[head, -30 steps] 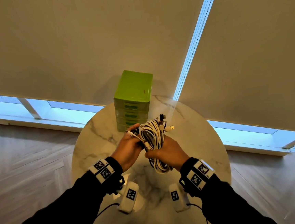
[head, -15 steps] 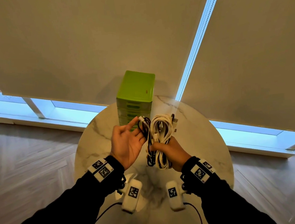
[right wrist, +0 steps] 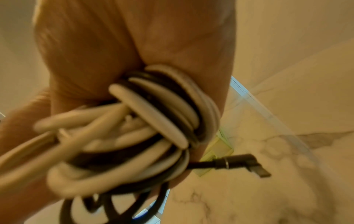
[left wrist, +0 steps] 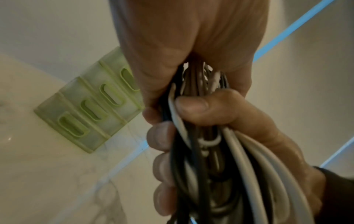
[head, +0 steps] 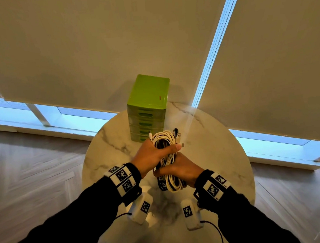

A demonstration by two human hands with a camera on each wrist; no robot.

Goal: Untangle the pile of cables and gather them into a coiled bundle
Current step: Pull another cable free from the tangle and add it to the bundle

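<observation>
A coiled bundle of white and black cables (head: 164,140) is held upright above the round marble table (head: 107,151). My left hand (head: 154,154) grips the upper part of the bundle, thumb wrapped across it. My right hand (head: 179,170) grips the lower part just beneath, with loops (head: 172,184) hanging out below it. Several plug ends (head: 178,137) stick out at the top right. In the left wrist view the cable strands (left wrist: 239,159) run through both fists. In the right wrist view the coil (right wrist: 153,121) fills my palm and a black angled plug (right wrist: 247,163) pokes out.
A green drawer box (head: 148,107) stands at the table's far edge, just behind the bundle. Roller blinds (head: 91,50) cover the windows behind it. Wooden floor (head: 24,172) surrounds the table.
My left hand, open beside the bundle half a second ago, has closed around its upper part. The loops are now pressed together between both hands.
</observation>
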